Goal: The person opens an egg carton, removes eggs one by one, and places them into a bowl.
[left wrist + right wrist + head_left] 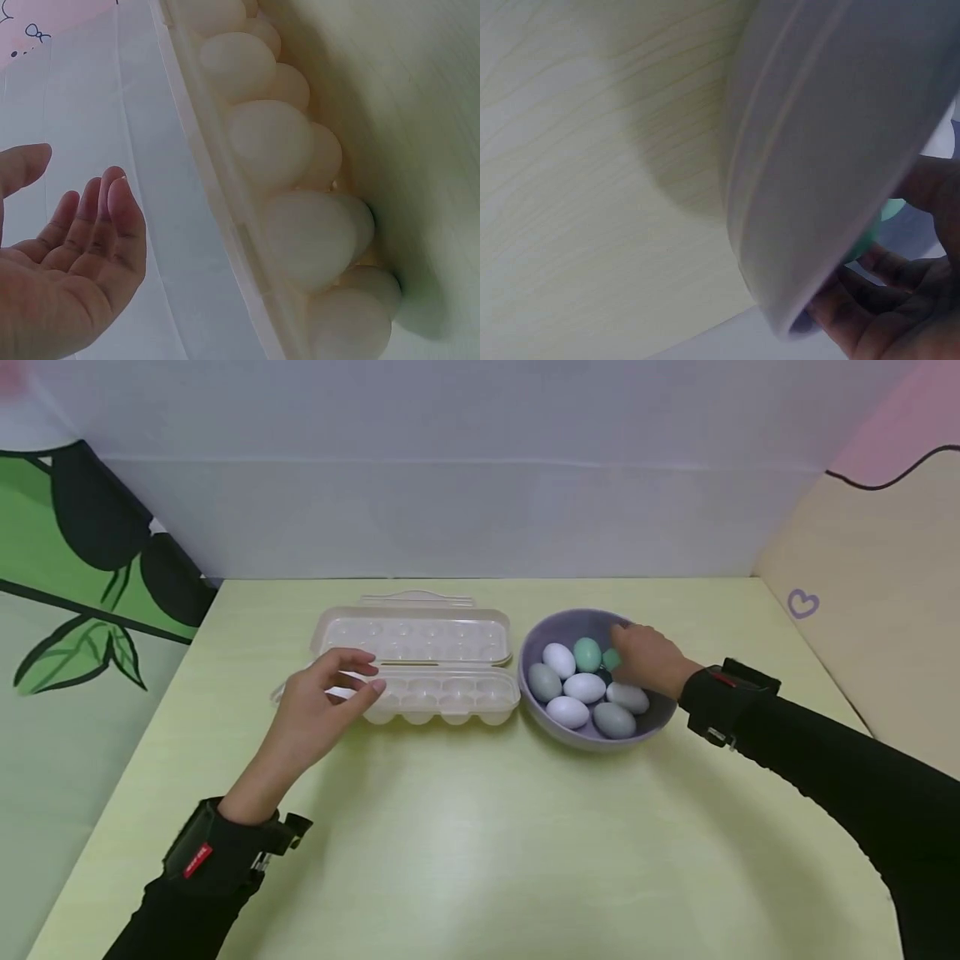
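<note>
A purple bowl [531, 693] holds several eggs in white, grey and green. My right hand [645, 656] reaches into its far right side, with thumb and fingers around a green egg [862, 244]; the hand partly hides that egg in the head view. Left of the bowl lies a pale plastic egg carton [457, 693], its lid [427, 639] laid back. My left hand [315, 702] hovers at the carton's left end, fingers loosely bent and nothing between them. The carton's rounded cups [270, 142] show beside this hand in the left wrist view.
The carton and bowl stand toward the back of a light wooden table [480, 843]. Behind it rises a pale cloth wall [480, 518]; a beige panel [877, 602] stands at the right and a leaf-patterned one [97, 652] at the left.
</note>
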Action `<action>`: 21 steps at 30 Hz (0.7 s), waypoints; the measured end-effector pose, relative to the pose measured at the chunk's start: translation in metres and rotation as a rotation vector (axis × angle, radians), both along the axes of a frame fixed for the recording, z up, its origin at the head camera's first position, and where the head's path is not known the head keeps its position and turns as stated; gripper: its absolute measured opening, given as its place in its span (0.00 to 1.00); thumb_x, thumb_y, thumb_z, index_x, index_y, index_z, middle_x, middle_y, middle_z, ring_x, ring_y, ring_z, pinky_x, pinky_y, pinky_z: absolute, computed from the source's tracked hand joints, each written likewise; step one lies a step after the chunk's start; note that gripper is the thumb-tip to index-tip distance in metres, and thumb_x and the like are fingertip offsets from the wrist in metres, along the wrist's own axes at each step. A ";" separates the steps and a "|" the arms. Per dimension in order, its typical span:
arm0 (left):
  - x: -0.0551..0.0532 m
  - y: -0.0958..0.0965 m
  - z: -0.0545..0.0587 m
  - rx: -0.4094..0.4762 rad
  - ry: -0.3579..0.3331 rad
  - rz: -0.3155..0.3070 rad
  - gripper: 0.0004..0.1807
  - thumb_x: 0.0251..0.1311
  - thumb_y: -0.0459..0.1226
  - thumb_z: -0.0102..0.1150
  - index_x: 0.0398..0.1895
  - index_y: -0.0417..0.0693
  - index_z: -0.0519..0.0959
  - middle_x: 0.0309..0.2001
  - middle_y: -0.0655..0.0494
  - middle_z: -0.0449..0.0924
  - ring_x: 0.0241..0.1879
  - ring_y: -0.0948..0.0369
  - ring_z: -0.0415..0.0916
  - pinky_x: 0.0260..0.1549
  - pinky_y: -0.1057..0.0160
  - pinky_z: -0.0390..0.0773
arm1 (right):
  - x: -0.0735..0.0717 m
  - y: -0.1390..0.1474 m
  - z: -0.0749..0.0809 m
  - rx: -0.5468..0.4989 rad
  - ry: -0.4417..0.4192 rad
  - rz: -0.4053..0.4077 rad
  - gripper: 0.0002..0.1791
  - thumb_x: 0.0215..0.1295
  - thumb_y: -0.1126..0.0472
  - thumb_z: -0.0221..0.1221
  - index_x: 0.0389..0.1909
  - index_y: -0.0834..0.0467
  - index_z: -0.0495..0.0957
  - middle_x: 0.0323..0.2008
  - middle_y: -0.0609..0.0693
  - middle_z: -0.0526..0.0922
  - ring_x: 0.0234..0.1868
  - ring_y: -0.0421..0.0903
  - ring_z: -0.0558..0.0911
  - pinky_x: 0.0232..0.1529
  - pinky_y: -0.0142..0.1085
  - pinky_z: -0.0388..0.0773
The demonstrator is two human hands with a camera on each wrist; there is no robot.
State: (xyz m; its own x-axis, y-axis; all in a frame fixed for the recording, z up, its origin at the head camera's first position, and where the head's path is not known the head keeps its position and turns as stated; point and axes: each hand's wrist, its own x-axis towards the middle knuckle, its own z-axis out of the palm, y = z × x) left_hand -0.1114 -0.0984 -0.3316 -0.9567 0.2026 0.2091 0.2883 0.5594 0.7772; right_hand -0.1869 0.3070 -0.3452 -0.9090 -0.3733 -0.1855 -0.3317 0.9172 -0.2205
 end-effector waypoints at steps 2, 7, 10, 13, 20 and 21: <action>0.002 -0.002 0.001 -0.008 -0.001 0.007 0.16 0.59 0.44 0.55 0.47 0.49 0.70 0.42 0.53 0.76 0.39 0.59 0.74 0.34 0.61 0.75 | 0.000 -0.002 -0.004 0.005 0.003 0.023 0.12 0.48 0.68 0.54 0.32 0.64 0.62 0.24 0.55 0.67 0.26 0.51 0.67 0.27 0.42 0.65; 0.003 -0.007 0.002 -0.017 0.025 0.020 0.14 0.59 0.43 0.55 0.47 0.49 0.71 0.42 0.52 0.76 0.38 0.59 0.74 0.33 0.60 0.75 | 0.001 -0.003 -0.010 0.039 0.052 0.072 0.17 0.47 0.66 0.58 0.35 0.67 0.62 0.25 0.56 0.68 0.28 0.53 0.71 0.32 0.47 0.68; -0.002 -0.009 0.004 -0.024 0.042 0.019 0.14 0.59 0.41 0.54 0.47 0.49 0.71 0.41 0.51 0.77 0.38 0.58 0.74 0.33 0.58 0.74 | 0.002 0.001 -0.008 0.063 0.006 0.044 0.18 0.51 0.64 0.55 0.39 0.68 0.61 0.28 0.57 0.68 0.31 0.53 0.71 0.32 0.46 0.68; -0.013 -0.008 0.007 -0.073 0.016 -0.009 0.15 0.60 0.41 0.54 0.49 0.47 0.70 0.43 0.50 0.76 0.39 0.56 0.73 0.34 0.55 0.74 | 0.005 0.010 0.002 0.087 -0.058 -0.017 0.18 0.54 0.61 0.51 0.42 0.67 0.62 0.32 0.58 0.70 0.32 0.52 0.71 0.30 0.45 0.69; -0.048 -0.006 0.022 -0.452 -0.147 -0.080 0.21 0.59 0.43 0.52 0.52 0.41 0.68 0.50 0.43 0.71 0.48 0.47 0.68 0.41 0.46 0.70 | 0.016 0.022 0.047 0.082 -0.051 -0.102 0.20 0.58 0.55 0.51 0.47 0.63 0.67 0.43 0.60 0.73 0.39 0.53 0.74 0.30 0.48 0.71; -0.054 -0.005 0.023 -0.508 -0.171 -0.085 0.22 0.59 0.44 0.53 0.53 0.41 0.68 0.50 0.42 0.71 0.48 0.47 0.68 0.42 0.45 0.70 | 0.017 0.022 0.053 0.076 -0.040 -0.108 0.20 0.58 0.55 0.51 0.48 0.63 0.67 0.44 0.61 0.73 0.39 0.53 0.74 0.30 0.48 0.71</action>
State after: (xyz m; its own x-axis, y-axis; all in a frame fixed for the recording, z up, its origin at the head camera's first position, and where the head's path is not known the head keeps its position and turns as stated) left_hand -0.1651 -0.1036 -0.3088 -0.9444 0.3155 -0.0922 0.2420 0.8574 0.4543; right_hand -0.1702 0.3293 -0.2918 -0.9344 -0.2573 -0.2464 -0.2225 0.9617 -0.1602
